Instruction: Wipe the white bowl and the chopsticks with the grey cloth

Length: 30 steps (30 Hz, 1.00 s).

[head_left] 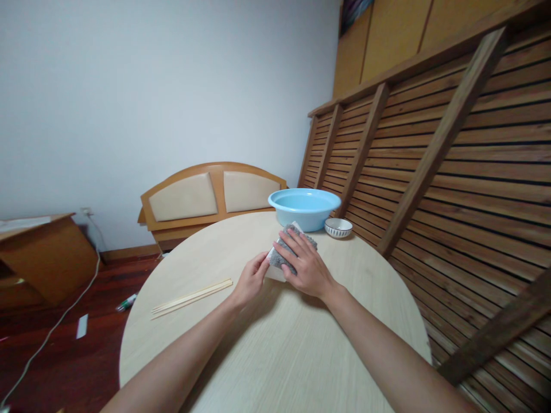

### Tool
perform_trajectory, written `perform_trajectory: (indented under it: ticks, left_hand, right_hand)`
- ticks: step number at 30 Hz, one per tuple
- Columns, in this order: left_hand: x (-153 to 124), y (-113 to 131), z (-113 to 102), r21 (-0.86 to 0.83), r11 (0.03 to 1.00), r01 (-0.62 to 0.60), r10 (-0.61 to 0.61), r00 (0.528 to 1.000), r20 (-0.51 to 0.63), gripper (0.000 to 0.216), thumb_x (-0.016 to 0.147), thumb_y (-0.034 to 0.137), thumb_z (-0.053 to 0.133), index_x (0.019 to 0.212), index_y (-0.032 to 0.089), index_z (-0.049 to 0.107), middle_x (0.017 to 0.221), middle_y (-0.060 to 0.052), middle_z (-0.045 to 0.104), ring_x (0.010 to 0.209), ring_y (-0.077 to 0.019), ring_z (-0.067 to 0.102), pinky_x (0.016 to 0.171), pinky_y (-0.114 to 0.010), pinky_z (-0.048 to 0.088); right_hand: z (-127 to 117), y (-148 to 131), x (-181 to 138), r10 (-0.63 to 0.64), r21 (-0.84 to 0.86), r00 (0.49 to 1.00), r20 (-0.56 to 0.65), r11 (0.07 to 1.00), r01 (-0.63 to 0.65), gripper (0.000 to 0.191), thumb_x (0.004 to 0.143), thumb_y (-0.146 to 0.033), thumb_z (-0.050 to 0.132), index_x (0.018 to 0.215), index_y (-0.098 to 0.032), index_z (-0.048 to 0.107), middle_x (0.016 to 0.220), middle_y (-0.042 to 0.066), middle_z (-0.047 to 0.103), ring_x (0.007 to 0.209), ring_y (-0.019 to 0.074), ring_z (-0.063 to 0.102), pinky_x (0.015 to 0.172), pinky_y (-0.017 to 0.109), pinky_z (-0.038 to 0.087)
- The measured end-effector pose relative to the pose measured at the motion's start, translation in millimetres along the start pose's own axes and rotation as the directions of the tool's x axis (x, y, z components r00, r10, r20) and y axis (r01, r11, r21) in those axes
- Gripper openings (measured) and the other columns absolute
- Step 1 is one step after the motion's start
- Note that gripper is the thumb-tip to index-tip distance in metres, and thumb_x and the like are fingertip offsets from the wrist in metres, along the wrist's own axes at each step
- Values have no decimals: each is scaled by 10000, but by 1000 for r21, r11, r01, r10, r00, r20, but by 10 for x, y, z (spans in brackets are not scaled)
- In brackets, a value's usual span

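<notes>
My left hand (252, 279) pinches the left edge of a flat white object (275, 272), perhaps a dish, held above the round table. A grey fuzzy cloth (279, 259) lies over that object and hides most of it. Pressed onto the cloth is my right hand (306, 265), its fingers laid across the top and gripping it. Just beyond my hands stands a light blue plastic basin (307, 219). To its right is a small white bowl (338, 229) with dark marks around its side. Several thin wooden chopsticks (191, 298) lie left of my left hand.
Everything rests on a pale round wooden table (344, 355). A slatted wooden bed frame (430, 189) leans close along the right. Behind the table is a padded headboard (215, 195). At left are a wooden desk (47, 258) and a white cable (64, 315) on the floor.
</notes>
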State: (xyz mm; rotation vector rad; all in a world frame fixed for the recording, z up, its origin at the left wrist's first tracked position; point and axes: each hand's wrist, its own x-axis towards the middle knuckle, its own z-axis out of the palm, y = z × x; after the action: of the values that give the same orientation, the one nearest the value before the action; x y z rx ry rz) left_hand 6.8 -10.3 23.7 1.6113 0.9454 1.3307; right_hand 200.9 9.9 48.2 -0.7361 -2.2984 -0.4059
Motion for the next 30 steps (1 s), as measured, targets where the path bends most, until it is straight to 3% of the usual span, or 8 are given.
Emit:
perform_trajectory:
  ticks: [8,14,21,30]
  left_hand:
    - [-52,61,78,78,997,-12,6,997,78,546,927,641,531,1020,132,705,997,-89,723,906,-196,616,854,-277,498]
    - [-67,80,92,89,996,-17,10,997,72,527,932,631,524,1021,141,694,1014,-89,712,935,-201,605,874,-281,485]
    - [-46,81,84,72,997,8,-13,998,64,551,911,669,527,958,143,684,909,-66,690,839,-179,572,787,-265,478]
    - [-36,51,73,47,999,-8,5,999,49,521,932,623,534,1033,146,717,1011,-76,727,923,-200,608,882,-287,489]
  right_hand:
    - [-77,-8,48,118,26,989,-92,993,-116,578,955,-242,463,1533,-241,449,1633,75,341,1542,284,235,1225,568,297]
    - [-95,-5,59,104,16,990,-100,995,-103,550,959,-232,450,1507,-244,491,1628,73,350,1537,284,251,1222,571,302]
    - [-59,30,41,83,20,990,-115,996,-81,559,950,-226,466,1507,-244,496,1619,69,368,1538,286,248,1220,574,308]
    - [-47,57,33,60,25,991,-122,998,-58,548,942,-225,475,1487,-231,522,1597,64,407,1536,274,255,1223,563,311]
